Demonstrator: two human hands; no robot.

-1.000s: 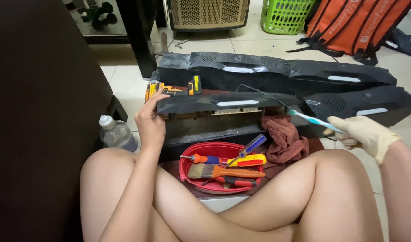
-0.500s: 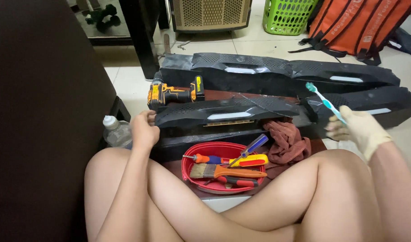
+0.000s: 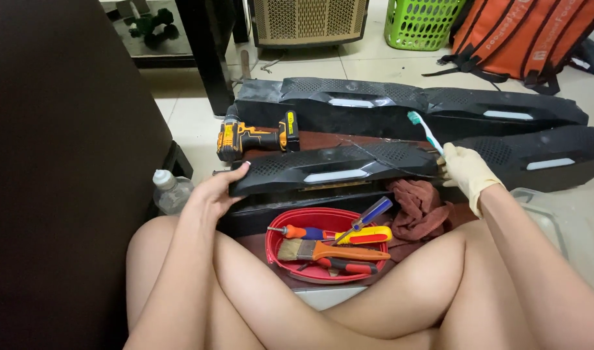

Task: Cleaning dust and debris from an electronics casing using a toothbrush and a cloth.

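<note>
The left hand (image 3: 214,193) grips the black panel (image 3: 332,167); the gloved right hand (image 3: 468,170), fingers pinching a toothbrush (image 3: 425,130), hasn't started scrubbing it.

Lighting: your view is evenly lit, soft indoor light from above, tiled floor (image 3: 193,123) bright. Shadows: faint, short. Glare: pale sheen on the black panel (image 3: 336,170) (its light strip reads nearly white). Dim zone: dark slab (image 3: 63,162) at your left, detail lost. Focus: sharp centre, slight softness at edges.

Single head view, looking steeply down over crossed legs, close to floor (image 3: 374,65).
</note>
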